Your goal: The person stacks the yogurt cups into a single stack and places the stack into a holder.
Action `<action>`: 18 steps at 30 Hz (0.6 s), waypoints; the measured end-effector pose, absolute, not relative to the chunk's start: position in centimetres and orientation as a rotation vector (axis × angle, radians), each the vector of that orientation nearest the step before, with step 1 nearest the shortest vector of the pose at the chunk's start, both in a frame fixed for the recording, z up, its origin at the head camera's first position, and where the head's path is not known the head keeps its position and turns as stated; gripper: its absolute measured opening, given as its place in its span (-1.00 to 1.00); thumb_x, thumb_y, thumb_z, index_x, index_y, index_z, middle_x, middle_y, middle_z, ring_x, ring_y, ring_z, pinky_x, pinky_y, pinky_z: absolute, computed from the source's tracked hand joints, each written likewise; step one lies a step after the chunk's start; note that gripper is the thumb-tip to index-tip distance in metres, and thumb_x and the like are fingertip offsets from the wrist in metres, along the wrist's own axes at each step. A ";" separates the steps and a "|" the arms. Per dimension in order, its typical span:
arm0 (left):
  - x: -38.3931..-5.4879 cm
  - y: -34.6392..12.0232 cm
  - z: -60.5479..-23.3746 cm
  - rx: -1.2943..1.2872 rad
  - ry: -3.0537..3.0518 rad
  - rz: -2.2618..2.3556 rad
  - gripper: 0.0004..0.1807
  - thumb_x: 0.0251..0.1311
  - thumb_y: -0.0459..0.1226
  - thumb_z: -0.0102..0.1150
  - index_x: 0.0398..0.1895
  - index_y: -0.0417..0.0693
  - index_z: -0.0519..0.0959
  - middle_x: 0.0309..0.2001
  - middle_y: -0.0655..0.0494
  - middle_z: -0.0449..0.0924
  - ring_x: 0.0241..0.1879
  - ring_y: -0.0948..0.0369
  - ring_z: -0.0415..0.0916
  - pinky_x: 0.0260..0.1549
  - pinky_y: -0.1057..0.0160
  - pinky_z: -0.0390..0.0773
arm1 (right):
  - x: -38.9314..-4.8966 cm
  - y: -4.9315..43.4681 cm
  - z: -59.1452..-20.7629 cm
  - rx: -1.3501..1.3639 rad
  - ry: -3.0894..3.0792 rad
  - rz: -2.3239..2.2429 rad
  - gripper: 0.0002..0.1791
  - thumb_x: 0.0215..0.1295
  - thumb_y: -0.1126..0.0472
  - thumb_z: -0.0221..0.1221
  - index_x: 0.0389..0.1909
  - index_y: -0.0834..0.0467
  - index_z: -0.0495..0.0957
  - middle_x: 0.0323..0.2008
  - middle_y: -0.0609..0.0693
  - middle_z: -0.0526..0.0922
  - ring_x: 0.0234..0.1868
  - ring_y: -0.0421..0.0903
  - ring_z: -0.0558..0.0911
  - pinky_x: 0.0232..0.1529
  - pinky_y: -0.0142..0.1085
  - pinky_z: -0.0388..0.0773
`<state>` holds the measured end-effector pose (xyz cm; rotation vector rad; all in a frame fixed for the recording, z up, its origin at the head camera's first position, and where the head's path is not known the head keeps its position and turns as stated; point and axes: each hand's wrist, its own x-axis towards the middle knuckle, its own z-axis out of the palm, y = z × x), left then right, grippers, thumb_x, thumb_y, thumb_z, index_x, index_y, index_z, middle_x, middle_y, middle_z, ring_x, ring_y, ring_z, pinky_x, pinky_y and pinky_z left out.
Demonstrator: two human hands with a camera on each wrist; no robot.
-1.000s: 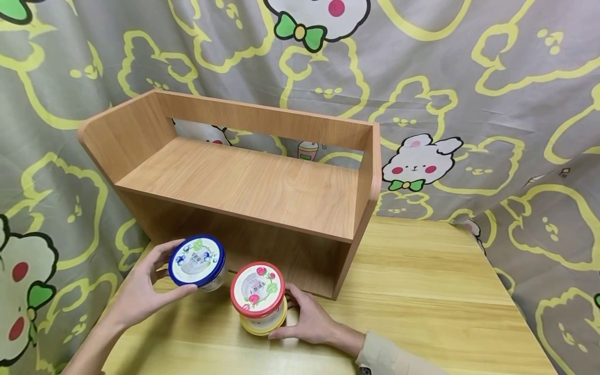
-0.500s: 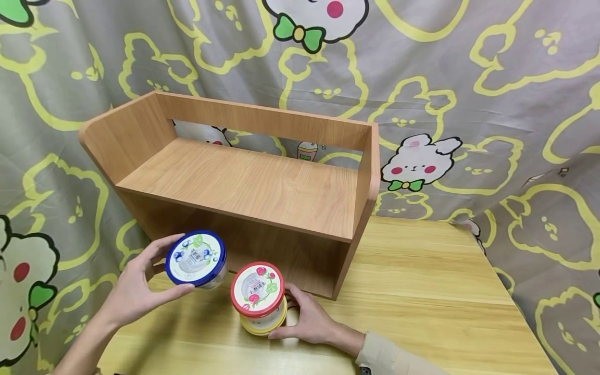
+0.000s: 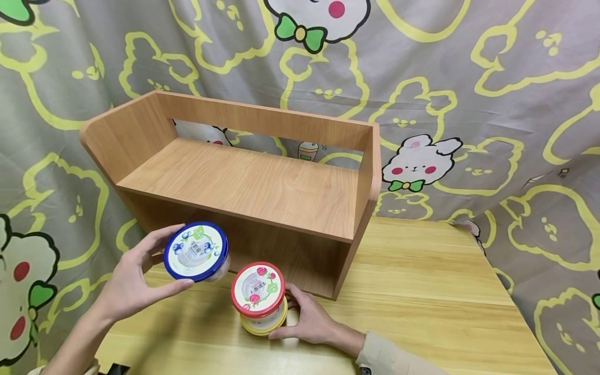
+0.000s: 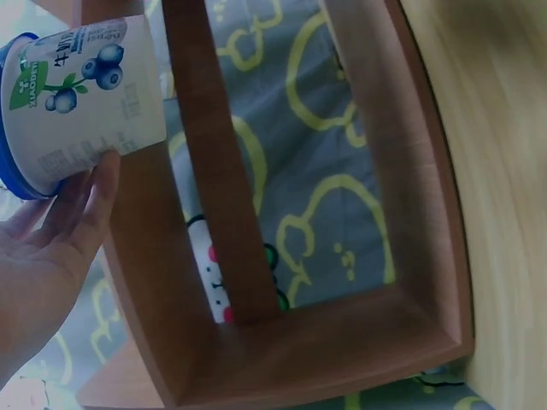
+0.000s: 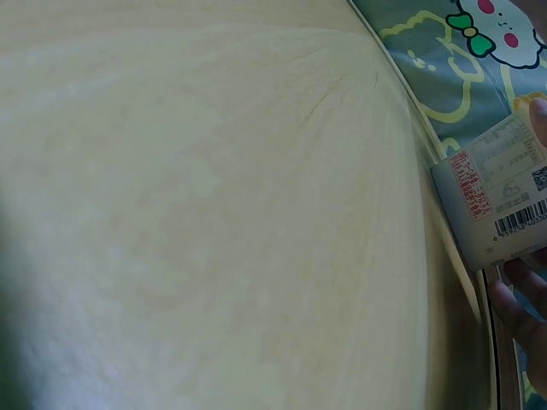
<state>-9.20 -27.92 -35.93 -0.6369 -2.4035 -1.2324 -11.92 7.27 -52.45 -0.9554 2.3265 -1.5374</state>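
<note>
My left hand (image 3: 131, 281) grips a blue-lidded tub (image 3: 196, 252) by its side, with the thumb in front and the fingers behind. In the left wrist view the white wall of this tub (image 4: 85, 98) shows printed blueberries, and the hand (image 4: 51, 265) reaches up to it from below. A red-lidded tub (image 3: 258, 289) with strawberries on its lid stands on top of a yellow-lidded tub (image 3: 264, 329). Low on this stack, my right hand (image 3: 313, 320) holds the yellow-lidded tub between thumb and fingers. A barcode shows on that tub (image 5: 491, 196) in the right wrist view.
A two-tier wooden shelf (image 3: 248, 182) stands behind the tubs, its lower compartment facing my hands. Its right side panel (image 3: 363, 208) is close beyond the right hand. The light wooden table (image 3: 431, 291) extends to the right. A patterned curtain (image 3: 469, 78) hangs behind.
My left hand has lifted the blue-lidded tub a little higher, and its lid has come closer to the camera. The right hand and the stacked tubs have stayed in place.
</note>
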 end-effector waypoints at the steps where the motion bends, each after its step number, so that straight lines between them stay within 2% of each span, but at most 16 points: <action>1: -9.2 -27.9 -35.8 -0.643 -2.401 -1.223 0.13 -0.35 -0.59 0.68 0.48 -0.15 0.41 0.25 0.34 0.59 0.12 0.48 0.57 -0.02 0.63 0.61 | -11.9 7.3 -52.4 -0.955 2.326 -1.537 0.05 -0.01 0.00 0.66 0.49 -0.09 0.31 0.28 -0.13 0.65 0.13 -0.32 0.65 0.23 -0.37 0.66; 18: -9.3 -26.4 -34.5 -0.680 -2.406 -1.232 0.14 -0.35 -0.57 0.69 0.49 -0.11 0.40 0.29 0.36 0.57 0.17 0.49 0.56 0.04 0.62 0.59 | -11.9 7.2 -52.3 -0.956 2.317 -1.545 0.04 -0.02 0.01 0.66 0.48 -0.06 0.32 0.26 -0.10 0.66 0.12 -0.32 0.65 0.22 -0.38 0.66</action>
